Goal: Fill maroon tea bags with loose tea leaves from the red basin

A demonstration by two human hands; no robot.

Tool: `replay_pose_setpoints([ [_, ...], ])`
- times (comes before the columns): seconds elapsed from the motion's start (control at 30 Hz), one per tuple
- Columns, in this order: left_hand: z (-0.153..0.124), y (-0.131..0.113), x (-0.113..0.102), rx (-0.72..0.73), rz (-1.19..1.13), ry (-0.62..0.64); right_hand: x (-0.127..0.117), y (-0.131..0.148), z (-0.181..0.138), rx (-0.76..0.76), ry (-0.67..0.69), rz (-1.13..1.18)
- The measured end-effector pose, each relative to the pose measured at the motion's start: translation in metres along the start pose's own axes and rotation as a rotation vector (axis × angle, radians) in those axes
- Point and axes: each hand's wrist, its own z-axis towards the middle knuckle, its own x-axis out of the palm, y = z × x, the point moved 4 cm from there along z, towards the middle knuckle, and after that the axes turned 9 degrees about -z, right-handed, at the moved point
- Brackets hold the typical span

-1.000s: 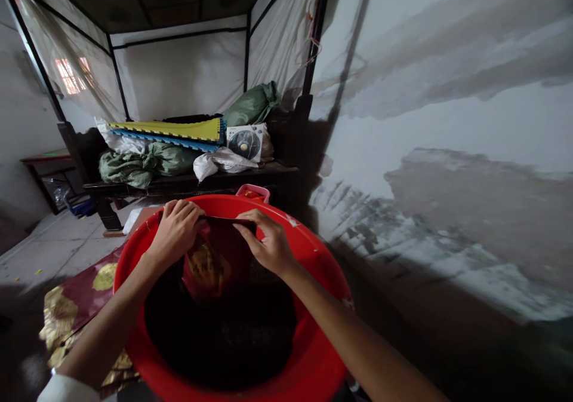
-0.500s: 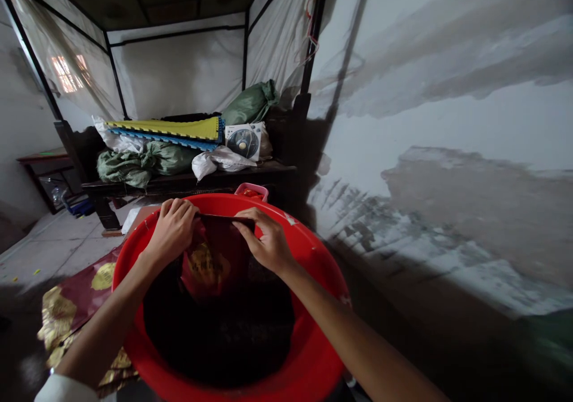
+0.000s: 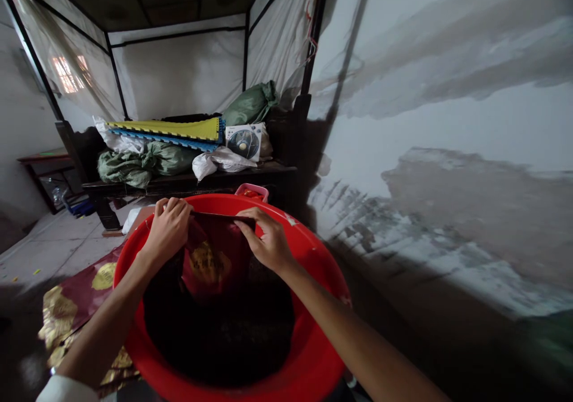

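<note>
A dark red packaging bag point(image 3: 215, 264) with a gold patch and printed characters hangs inside the far side of a large red tub point(image 3: 320, 282). My left hand point(image 3: 169, 229) is closed on the left end of the bag's top edge. At the right end, my right hand point(image 3: 266, 241) pinches the same edge between thumb and fingers. The edge is stretched nearly straight between both hands, level with the tub's far rim. Dark contents point(image 3: 224, 342) lie in the tub, too dim to make out. The bag's lower end fades into shadow.
Several maroon and gold bags point(image 3: 85, 294) lie left of the tub. A pink basket point(image 3: 253, 192) stands behind it. Beyond is a dark wooden bed frame point(image 3: 188, 181) bearing sacks point(image 3: 168, 158), foam mats point(image 3: 170, 130) and a box fan point(image 3: 244, 142). A stained wall point(image 3: 447, 181) rises on the right.
My left hand has shifted slightly left, and the bag's top edge is a little more spread between my hands. My right hand has barely moved.
</note>
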Motion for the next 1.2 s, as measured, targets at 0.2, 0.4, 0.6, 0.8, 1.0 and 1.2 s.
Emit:
replay_pose_setpoints([
  [0.2, -0.002, 0.006, 0.001, -0.034, -0.009, 0.022, 0.000, 0.001, 0.000, 0.005, -0.009, 0.020],
  [0.4, -0.001, 0.007, -0.005, -0.073, -0.116, -0.034, -0.003, -0.002, 0.000, 0.012, -0.041, -0.007],
  [0.6, -0.002, 0.008, -0.005, -0.089, -0.014, -0.032, -0.003, -0.005, 0.000, 0.044, -0.055, -0.009],
  [0.8, -0.002, 0.009, -0.008, -0.126, -0.011, -0.041, -0.006, -0.008, 0.001, 0.064, -0.086, -0.053],
  [1.0, -0.002, 0.012, -0.005, -0.172, 0.002, -0.003, -0.006, -0.010, 0.000, 0.083, -0.089, -0.053],
  [1.2, -0.004, 0.017, -0.003, -0.195, -0.001, 0.016, -0.005, -0.011, 0.000, 0.086, -0.084, -0.065],
])
